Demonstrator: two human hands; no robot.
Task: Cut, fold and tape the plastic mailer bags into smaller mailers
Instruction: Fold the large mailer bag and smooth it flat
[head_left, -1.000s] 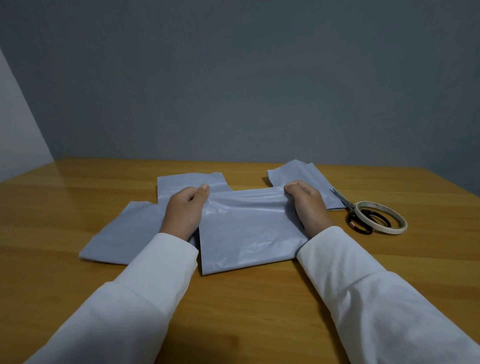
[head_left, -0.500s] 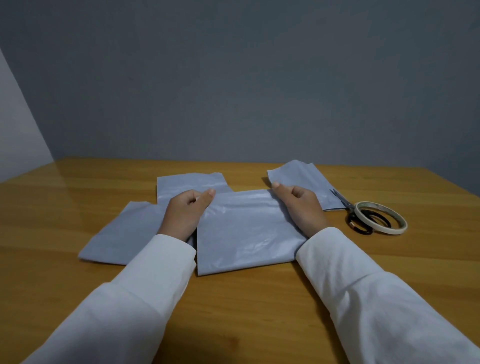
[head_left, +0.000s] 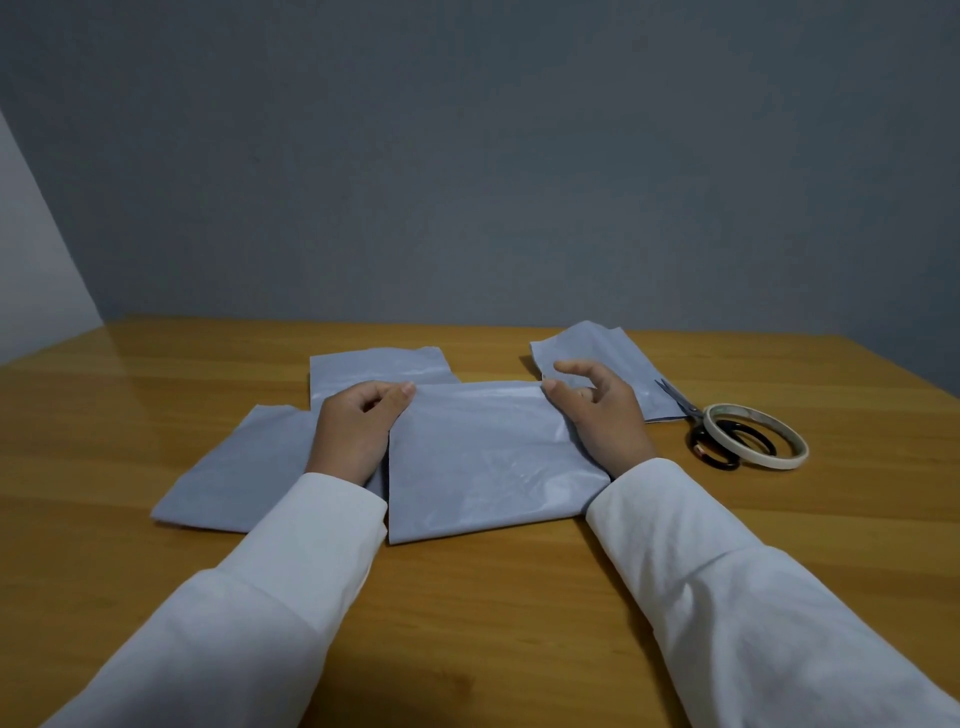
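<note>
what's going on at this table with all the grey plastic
A person in white sleeves is working on grey plastic mailer bags at a wooden table. The left hand pinches the far left corner of the folded mailer in front of them, while the right hand rests at its far right corner, fingers loosely spread. Other mailer pieces lie around it. Scissors and a tape roll lie untouched to the right.
</note>
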